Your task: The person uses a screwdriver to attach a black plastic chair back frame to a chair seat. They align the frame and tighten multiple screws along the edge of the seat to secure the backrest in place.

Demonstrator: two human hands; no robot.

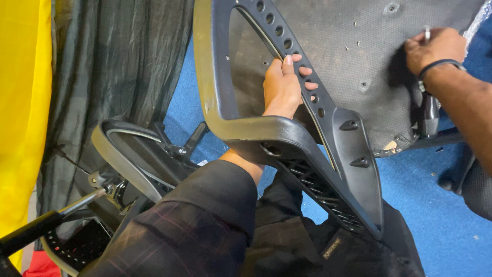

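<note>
**Armrest held against upturned chair seat while a fastener is worked**

The left hand [283, 88] is curled around the perforated bar of the black armrest [328, 154], fingers hooked through its holes, pressing it to the underside of the seat base [338, 46]. The right hand [433, 48], wearing a dark wristband, is closed on a small metal tool [427, 34] at the seat base's far edge. Judging by the bare screw holes in the seat base, fastening looks only partly done. Left of the seat base lies a second armrest [128, 154] by a dark curtain [113, 61]; blue floor [441, 215] lies beneath.
</note>
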